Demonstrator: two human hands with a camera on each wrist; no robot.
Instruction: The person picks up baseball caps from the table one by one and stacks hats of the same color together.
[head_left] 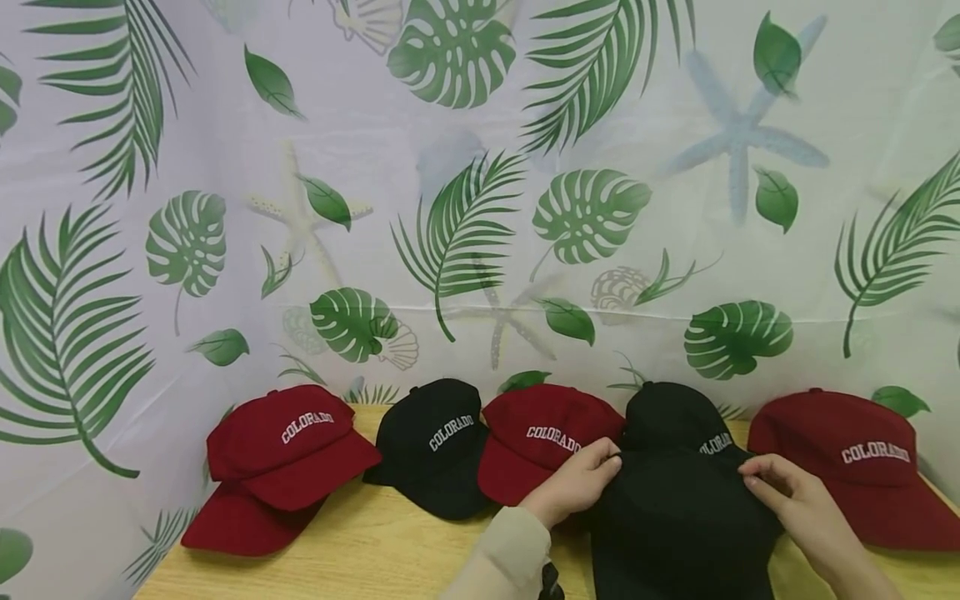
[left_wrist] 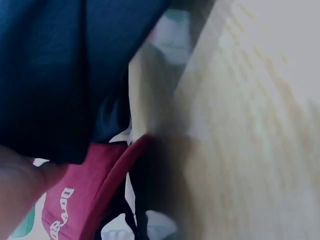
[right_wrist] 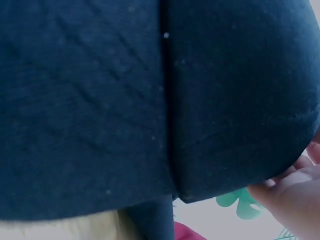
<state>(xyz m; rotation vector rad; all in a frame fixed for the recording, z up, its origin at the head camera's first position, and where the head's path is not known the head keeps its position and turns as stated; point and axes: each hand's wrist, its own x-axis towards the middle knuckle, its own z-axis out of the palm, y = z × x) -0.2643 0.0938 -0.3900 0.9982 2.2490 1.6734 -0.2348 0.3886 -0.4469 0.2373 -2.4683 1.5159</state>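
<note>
Black fabric hangs between two hands: a baseball cap [head_left: 686, 521], out in front of the row of Colorado caps. From where I stand, the left hand [head_left: 573, 487] pinches its left edge between thumb and fingertips, and the right hand [head_left: 806, 508] pinches the opposite edge the same way. How the remaining fingers lie underneath, I can't tell. Just behind the held cap sits a black Colorado cap [head_left: 670, 412], its lettering partly covered. Close on one side is a red Colorado cap [head_left: 551, 412]; on the other, past the right hand, stands another red one [head_left: 832, 425].

I'd call this the lining-up step, with the held cap being squared before the black one, perhaps to go over it. Further left, a red cap [head_left: 262, 425] already rests on a second red cap [head_left: 243, 529], which makes me think of same-colour stacks. If so, the next move calls for keeping both edges level and easing the held cap over its match, without the knuckles nudging the red neighbours. Whether its lower edge touches the wooden table [head_left: 405, 558], I can't say.
</note>
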